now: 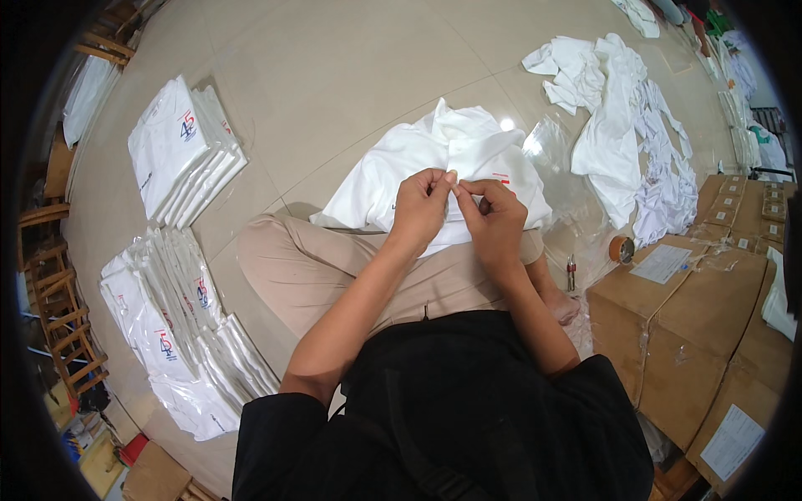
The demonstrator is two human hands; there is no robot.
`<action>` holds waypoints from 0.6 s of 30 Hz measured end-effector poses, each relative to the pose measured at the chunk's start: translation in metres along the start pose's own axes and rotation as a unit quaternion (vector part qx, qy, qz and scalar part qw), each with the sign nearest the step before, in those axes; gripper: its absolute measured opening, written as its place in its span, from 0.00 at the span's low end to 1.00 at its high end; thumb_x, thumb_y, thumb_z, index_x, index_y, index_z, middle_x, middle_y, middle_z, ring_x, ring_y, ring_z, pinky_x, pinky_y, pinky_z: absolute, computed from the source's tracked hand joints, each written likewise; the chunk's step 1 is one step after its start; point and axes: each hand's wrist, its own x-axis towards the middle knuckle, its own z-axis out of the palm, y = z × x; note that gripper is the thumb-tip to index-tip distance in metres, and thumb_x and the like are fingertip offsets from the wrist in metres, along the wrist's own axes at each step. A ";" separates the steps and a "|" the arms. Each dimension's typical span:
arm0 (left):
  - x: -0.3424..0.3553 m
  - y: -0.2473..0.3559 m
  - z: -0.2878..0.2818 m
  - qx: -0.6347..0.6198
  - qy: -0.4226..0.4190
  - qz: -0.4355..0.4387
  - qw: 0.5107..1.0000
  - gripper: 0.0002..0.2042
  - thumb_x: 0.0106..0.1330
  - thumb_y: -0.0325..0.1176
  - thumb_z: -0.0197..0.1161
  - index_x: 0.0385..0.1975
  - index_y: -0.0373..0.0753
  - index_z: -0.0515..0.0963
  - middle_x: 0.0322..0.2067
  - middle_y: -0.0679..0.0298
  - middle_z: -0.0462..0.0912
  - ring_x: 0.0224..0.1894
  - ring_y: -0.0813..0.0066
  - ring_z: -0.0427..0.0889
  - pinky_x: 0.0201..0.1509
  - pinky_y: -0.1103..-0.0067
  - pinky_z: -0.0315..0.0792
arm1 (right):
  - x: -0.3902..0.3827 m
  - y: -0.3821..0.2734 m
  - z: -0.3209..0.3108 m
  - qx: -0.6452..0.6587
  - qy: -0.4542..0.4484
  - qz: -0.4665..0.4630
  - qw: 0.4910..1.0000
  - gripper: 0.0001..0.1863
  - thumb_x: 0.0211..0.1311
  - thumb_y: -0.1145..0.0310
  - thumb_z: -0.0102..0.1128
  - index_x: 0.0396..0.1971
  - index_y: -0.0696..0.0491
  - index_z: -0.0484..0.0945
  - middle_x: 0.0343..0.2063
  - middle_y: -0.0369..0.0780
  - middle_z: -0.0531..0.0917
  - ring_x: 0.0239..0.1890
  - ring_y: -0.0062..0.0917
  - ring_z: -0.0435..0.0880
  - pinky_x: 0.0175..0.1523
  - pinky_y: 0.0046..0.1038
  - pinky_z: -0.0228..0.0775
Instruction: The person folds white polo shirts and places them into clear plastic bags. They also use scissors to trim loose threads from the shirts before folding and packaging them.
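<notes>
A white collared shirt (434, 138) with a small red print lies spread on the floor and over my crossed legs, its collar pointing away from me. Over the middle of its front, my left hand (423, 200) is closed in a pinch, thumb against forefinger. My right hand (491, 215) pinches right beside it, and the fingertips of both hands nearly touch. They appear to grip the shirt's front edge; any small part between the fingertips is too small to make out.
Folded white shirts in clear bags form stacks (171, 154) (167, 334) at the left. Loose white garments (614, 125) lie at the far right, near clear plastic bags (555, 159). Taped cardboard boxes (681, 334) stand at my right, with a tape roll (621, 250) and a small tool (571, 272) nearby.
</notes>
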 end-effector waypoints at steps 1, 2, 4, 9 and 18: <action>-0.002 -0.001 0.001 0.009 0.000 0.011 1.000 0.15 0.82 0.39 0.65 0.36 0.34 0.85 0.22 0.76 0.72 0.24 0.88 0.63 0.27 0.81 0.59 | 0.001 -0.002 -0.001 0.035 -0.006 0.059 0.998 0.09 0.67 0.73 0.77 0.45 0.56 0.91 0.31 0.34 0.90 0.29 0.20 0.80 0.39 0.27 0.69; -0.004 -0.003 0.001 0.018 0.000 0.023 1.000 0.14 0.83 0.39 0.64 0.37 0.34 0.85 0.23 0.77 0.72 0.25 0.88 0.63 0.28 0.81 0.59 | 0.001 0.000 -0.002 0.050 -0.016 0.082 0.995 0.09 0.68 0.72 0.76 0.44 0.57 0.91 0.31 0.33 0.89 0.30 0.18 0.79 0.39 0.25 0.69; -0.011 0.004 0.004 -0.004 -0.003 0.018 1.000 0.14 0.83 0.39 0.63 0.39 0.35 0.84 0.24 0.77 0.71 0.26 0.88 0.62 0.29 0.81 0.58 | 0.005 0.004 -0.006 0.080 -0.036 0.127 0.988 0.08 0.70 0.71 0.76 0.43 0.59 0.91 0.30 0.31 0.88 0.32 0.13 0.77 0.38 0.22 0.69; -0.014 0.003 -0.004 0.014 -0.058 0.022 0.998 0.13 0.85 0.43 0.62 0.44 0.39 0.83 0.23 0.79 0.71 0.23 0.92 0.63 0.25 0.85 0.57 | 0.014 0.010 -0.019 0.213 -0.104 0.136 0.962 0.10 0.73 0.69 0.72 0.42 0.61 0.90 0.33 0.33 0.88 0.35 0.13 0.79 0.42 0.21 0.71; -0.014 -0.001 -0.008 0.237 -0.027 0.119 0.964 0.14 0.79 0.36 0.66 0.51 0.32 0.75 0.26 0.61 0.78 0.29 0.70 0.78 0.38 0.72 0.74 | 0.065 -0.004 -0.036 -0.038 -0.079 0.027 0.996 0.16 0.67 0.60 0.77 0.41 0.59 0.88 0.33 0.42 0.89 0.38 0.30 0.87 0.44 0.31 0.77</action>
